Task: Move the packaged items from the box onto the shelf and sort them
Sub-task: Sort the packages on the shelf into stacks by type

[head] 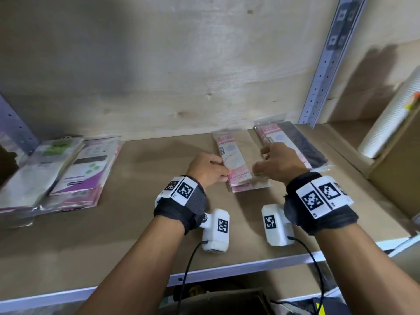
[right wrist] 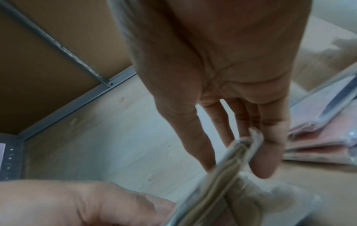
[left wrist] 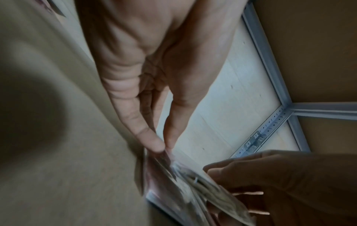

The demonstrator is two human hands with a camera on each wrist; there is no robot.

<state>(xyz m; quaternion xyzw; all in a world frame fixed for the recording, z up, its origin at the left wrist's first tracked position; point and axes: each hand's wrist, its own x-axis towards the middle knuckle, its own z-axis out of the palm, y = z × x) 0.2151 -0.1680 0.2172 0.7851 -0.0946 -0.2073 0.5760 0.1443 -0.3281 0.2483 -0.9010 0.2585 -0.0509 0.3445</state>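
Pink packets (head: 236, 165) lie stacked mid-shelf (head: 136, 223), the top one reading what looks like "COMFORTABLE"; the left hand (head: 208, 169) pinches their left edge, the right hand (head: 279, 163) grasps the right edge

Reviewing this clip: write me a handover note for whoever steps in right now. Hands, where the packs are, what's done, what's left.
Left hand: pinches the left edge of the pink pack at mid-shelf.
Right hand: fingers curled on the same pack's right edge; it sits on a small pile of like packs.
Already on the shelf: a pile of purple and green packs at far left, and a dark pack at right, behind the right hand.
The box shows only partly, below the shelf; its contents cannot be seen.
Left: square up this pile, let go, then check the box for more packs and sort them.
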